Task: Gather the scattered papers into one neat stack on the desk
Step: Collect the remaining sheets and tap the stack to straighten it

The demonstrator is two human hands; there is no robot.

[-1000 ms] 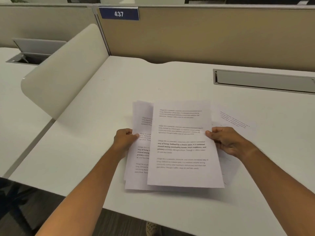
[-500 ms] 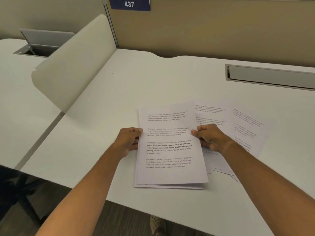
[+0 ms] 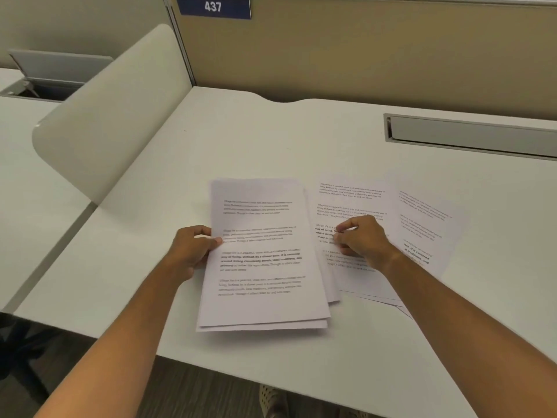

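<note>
A small stack of printed white papers [image 3: 262, 267] lies near the front edge of the white desk [image 3: 241, 140]. My left hand [image 3: 193, 248] grips its left edge, thumb on top. To the right lie several loose printed sheets [image 3: 355, 200], fanned and overlapping, with the outermost tilted sheet [image 3: 428, 224] at the far right. My right hand [image 3: 361, 236] rests on the nearest loose sheet, fingers curled and pressing down on it; whether it pinches the sheet is hidden by the hand.
A beige partition [image 3: 361, 55] with a blue "437" label [image 3: 212, 6] closes the back. A curved side divider [image 3: 114, 110] stands at the left. A grey cable tray slot [image 3: 470, 137] runs along the back right. An open cable hatch [image 3: 45, 82] sits on the neighbouring desk.
My right hand left the stack's right edge and moved right onto the loose sheets. The left hand kept its hold on the stack, which now sits squarer.
</note>
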